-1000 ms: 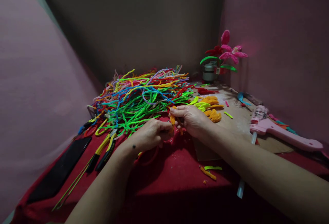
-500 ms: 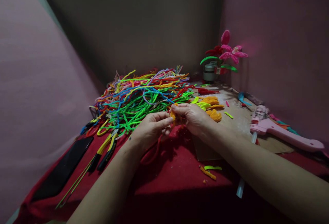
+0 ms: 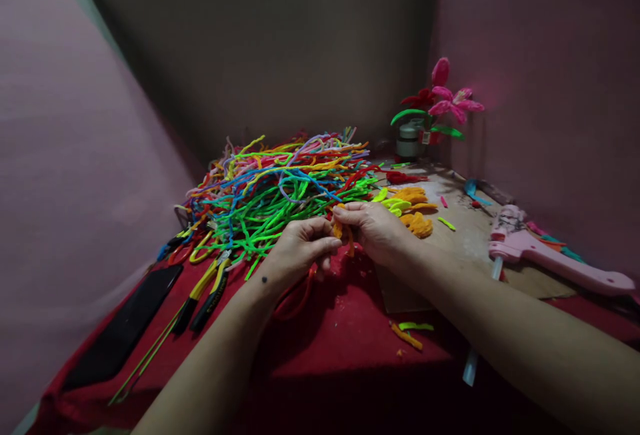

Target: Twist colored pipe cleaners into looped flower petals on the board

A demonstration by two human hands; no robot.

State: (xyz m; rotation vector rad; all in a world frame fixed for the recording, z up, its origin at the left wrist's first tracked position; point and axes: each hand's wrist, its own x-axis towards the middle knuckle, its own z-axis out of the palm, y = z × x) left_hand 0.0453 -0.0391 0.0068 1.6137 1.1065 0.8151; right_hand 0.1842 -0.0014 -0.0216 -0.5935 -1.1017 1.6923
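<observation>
An orange pipe cleaner [image 3: 339,227], bent into a small piece, is pinched between my two hands above the red cloth. My left hand [image 3: 301,248] grips it from the left with thumb and fingers closed. From the right, my right hand [image 3: 373,225] pinches its upper part, and a short orange end hangs below those fingers. Under my left hand a red loop [image 3: 301,298], like a scissors handle, partly shows. Just past my right hand lie orange pipe-cleaner petals [image 3: 417,224] and yellow-green pieces [image 3: 395,204].
A big heap of coloured pipe cleaners [image 3: 280,188] lies behind my hands. Yellow-black pliers [image 3: 207,295] and a black phone [image 3: 123,328] are at left. A pink glue gun [image 3: 555,258] rests on cardboard [image 3: 465,222] at right, near a pink pipe-cleaner flower [image 3: 456,104].
My left hand has turned slightly, its thumb shifting right against the orange piece. More of the hanging orange end shows now. The things on the table have stayed put.
</observation>
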